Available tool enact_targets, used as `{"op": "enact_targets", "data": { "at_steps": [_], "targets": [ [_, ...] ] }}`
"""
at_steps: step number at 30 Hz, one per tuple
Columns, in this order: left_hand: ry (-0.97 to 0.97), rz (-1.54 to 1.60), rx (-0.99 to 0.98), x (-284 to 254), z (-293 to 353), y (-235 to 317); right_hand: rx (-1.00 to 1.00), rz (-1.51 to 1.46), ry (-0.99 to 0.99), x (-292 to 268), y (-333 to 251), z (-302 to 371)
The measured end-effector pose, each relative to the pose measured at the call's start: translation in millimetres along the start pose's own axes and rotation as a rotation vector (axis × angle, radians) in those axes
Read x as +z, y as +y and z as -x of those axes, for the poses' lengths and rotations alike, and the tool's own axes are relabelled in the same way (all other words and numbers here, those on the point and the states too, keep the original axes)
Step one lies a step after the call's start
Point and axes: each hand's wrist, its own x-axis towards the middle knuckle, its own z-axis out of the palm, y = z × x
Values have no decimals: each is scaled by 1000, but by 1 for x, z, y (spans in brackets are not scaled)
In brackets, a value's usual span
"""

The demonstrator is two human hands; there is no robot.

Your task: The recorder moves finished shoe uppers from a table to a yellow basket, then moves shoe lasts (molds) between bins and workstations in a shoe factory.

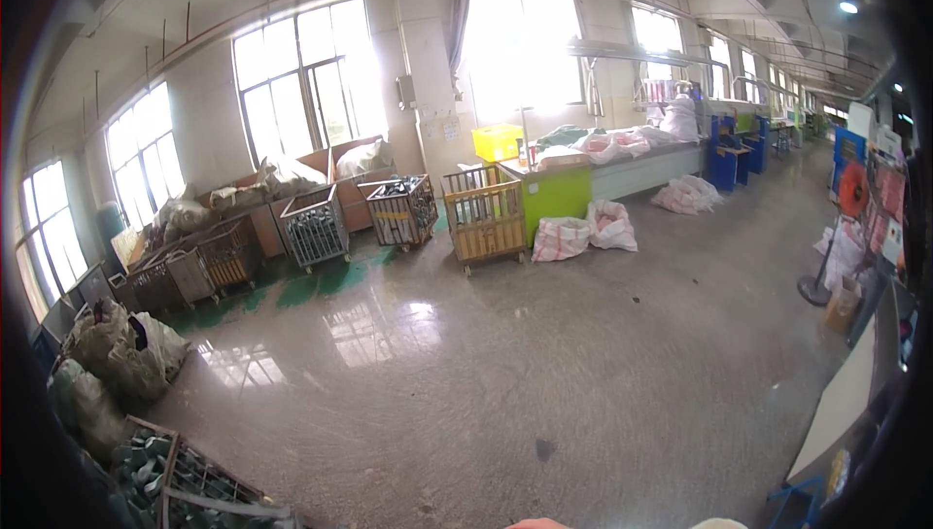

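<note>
Neither of my hands can be made out. At the lower edge show only a thin pinkish-orange sliver point(537, 524) and a pale sliver point(719, 524), too cut off to name. Closest on the left is a metal-framed cage cart point(173, 451) filled with dark grey-green pieces. Behind it slump large bulging sacks point(121, 349). Ahead, by the wall, stand a grey barred cart point(316, 228), a brown cart point(400, 213) with pieces inside and a yellowish wooden-slatted cart point(484, 223).
A green-ended workbench point(559, 204) carries a yellow crate point(497, 141) and several sacks. White-and-pink sacks point(612, 226) sit on the floor beside it. At right are an orange-red round thing point(853, 189), a cardboard box point(842, 306) and a pale tabletop edge point(846, 383). Shiny grey floor point(466, 383) stretches between.
</note>
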Motion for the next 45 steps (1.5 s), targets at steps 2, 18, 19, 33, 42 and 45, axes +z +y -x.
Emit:
{"op": "enact_targets", "data": {
  "at_steps": [2,18,19,33,42,45],
  "targets": [
    [46,14,123,-50,-26,9,249,-25,-122,-33,11,-69],
    [387,283,337,-492,-328,270,495,-590,115,-208,151,-583],
    [388,274,327,-521,-353,278,533,-646,244,-215,161,-617],
    [1084,588,370,-989,-496,460,-161,-247,-416,-346,342,-1113],
    [1177,262,354,-1348,-687,532,635,-392,150,-525,548,-1310],
    [1027,18,450,-1421,-787,646,766,-411,454,-606,560,-1342]
  ]
}}
